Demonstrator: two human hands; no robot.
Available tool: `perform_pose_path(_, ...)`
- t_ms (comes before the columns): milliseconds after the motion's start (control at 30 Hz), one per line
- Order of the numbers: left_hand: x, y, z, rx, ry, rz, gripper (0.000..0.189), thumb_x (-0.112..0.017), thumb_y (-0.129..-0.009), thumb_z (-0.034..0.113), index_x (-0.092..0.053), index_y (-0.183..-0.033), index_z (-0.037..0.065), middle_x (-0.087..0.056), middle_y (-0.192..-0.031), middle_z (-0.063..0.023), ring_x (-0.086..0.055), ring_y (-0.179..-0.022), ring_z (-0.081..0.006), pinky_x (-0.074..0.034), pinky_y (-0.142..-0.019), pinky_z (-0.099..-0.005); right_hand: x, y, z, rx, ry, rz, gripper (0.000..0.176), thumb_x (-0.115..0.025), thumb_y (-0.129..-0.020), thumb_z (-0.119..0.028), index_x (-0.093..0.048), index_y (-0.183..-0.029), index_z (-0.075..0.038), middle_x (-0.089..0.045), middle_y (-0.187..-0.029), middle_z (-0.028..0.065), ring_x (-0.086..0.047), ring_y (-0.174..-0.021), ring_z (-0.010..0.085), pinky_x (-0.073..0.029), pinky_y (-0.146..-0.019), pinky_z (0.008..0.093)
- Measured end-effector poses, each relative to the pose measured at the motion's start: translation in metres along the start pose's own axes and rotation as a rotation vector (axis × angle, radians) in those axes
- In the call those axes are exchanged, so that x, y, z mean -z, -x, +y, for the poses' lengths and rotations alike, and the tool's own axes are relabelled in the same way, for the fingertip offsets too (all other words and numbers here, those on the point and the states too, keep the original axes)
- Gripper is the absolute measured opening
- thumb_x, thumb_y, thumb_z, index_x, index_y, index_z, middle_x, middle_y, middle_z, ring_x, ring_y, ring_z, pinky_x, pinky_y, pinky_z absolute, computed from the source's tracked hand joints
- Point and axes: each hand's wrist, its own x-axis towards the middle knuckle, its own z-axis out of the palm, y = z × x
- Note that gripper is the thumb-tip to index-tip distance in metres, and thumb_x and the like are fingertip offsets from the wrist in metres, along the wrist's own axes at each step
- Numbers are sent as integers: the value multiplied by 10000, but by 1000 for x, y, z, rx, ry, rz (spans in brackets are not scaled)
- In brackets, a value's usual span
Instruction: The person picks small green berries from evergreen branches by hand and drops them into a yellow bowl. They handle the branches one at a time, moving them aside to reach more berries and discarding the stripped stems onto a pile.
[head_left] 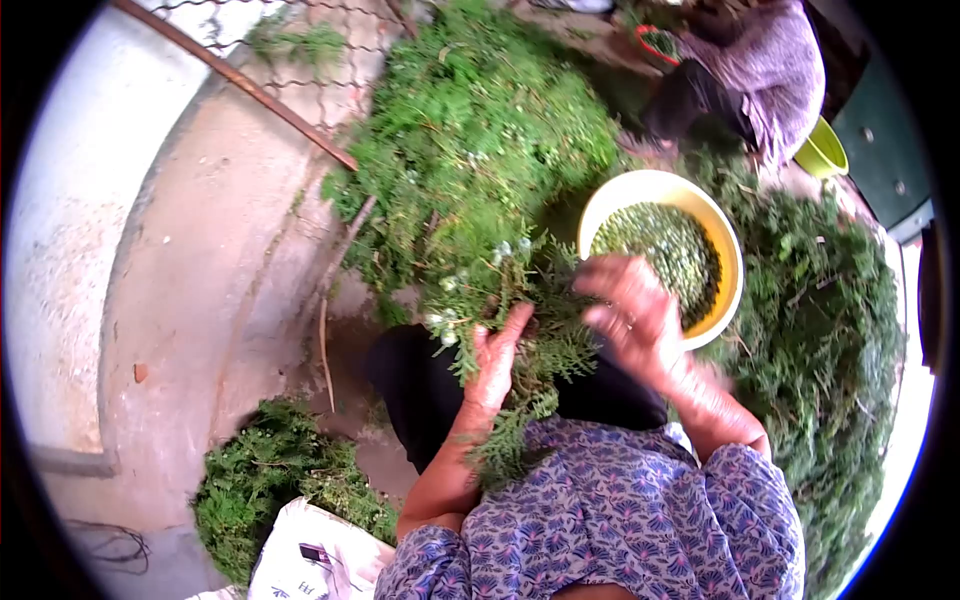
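Observation:
My left hand [497, 355] is closed round a leafy green branch [555, 350] that lies across my lap. Pale green berries show on the sprigs beside the thumb. My right hand [635, 310], blurred by motion, is over the near left rim of a yellow basin [733, 262]; its fingers are bent, and whether anything is between them is too smeared to tell. Small green berries [655, 240] fill much of the basin. Beyond my hands rises a large heap of green branches [480, 140].
Another person [770, 75] sits at the upper right near a red-rimmed container [657, 45] and a green bucket [823, 150]. More branches [830, 330] are piled at the right and lower left [275, 465]. A white sack [310, 560] lies lower left; a rusty bar [250, 88] is upper left.

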Motion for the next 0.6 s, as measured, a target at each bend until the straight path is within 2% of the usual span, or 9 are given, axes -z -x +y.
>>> perform_pose_path(67,15,-14,-15,-179,-249,-45,291,-610,-819,136,-542,-1077,18,-591,-1012,-60,-546,-910,-146,-432,-803,-275,-15,-12,-17,234,92,-113,265,-601,-723,-76,-603,-987,-44,-557,-1080,118,-470,-1116,289,-344,-950,449)
perform_pose_path(133,19,-13,-17,-208,-6,-67,302,-541,-838,88,-491,-1124,4,-557,-1083,-66,-554,-923,-171,-441,-807,-270,-35,-19,-26,294,205,-232,333,-588,-682,-86,-589,-1012,-43,-532,-1119,116,-412,-1180,290,-240,-1025,468)
perform_pose_path(233,38,-21,-22,-174,250,-176,275,-494,-824,5,-501,-1098,-14,-560,-1073,-78,-558,-920,-176,-447,-808,-279,-65,-26,-6,260,294,-126,334,-592,-688,-88,-583,-1018,-42,-547,-1079,115,-469,-1107,286,-295,-987,468)
perform_pose_path(267,48,-28,-19,-247,-97,-242,269,-492,-791,-51,-526,-1056,-21,-572,-1032,-89,-560,-910,-175,-450,-800,-286,-69,-29,1,264,294,-143,379,-591,-661,-129,-571,-1027,-34,-536,-1099,126,-466,-1096,297,-280,-994,463)
perform_pose_path(300,50,-28,-8,-268,-93,-235,269,-492,-791,-51,-526,-1056,-21,-572,-1032,-89,-560,-910,-175,-450,-800,-286,-69,-34,-2,265,305,-112,316,-608,-688,-90,-585,-998,-31,-549,-1055,125,-505,-1026,294,-367,-907,434)
perform_pose_path(367,52,-24,10,12,26,-234,258,-518,-773,-52,-547,-1027,-15,-580,-996,-92,-563,-889,-179,-451,-788,-293,-80,-36,0,185,251,-161,320,-595,-697,-118,-575,-1004,-32,-543,-1059,135,-503,-989,300,-383,-855,423)
perform_pose_path(500,57,-31,29,120,400,-190,292,-541,-780,-32,-529,-1070,4,-576,-1003,-86,-554,-892,-197,-444,-798,-328,-99,-52,-1,233,257,-146,270,-594,-711,-112,-570,-966,-26,-539,-986,131,-518,-903,291,-417,-758,397)
perform_pose_path(533,55,-31,38,71,390,-202,249,-537,-807,52,-534,-1052,9,-583,-970,-96,-541,-873,-210,-425,-788,-345,-104,-56,0,203,254,-160,242,-593,-709,-107,-566,-937,-29,-531,-938,127,-521,-865,292,-428,-727,393)
perform_pose_path(600,60,-47,44,68,386,-221,262,-543,-805,54,-530,-1064,12,-579,-986,-95,-541,-888,-209,-425,-795,-348,-112,-70,1,155,215,-159,170,-585,-706,-87,-550,-866,-43,-506,-823,117,-531,-786,299,-452,-638,391)
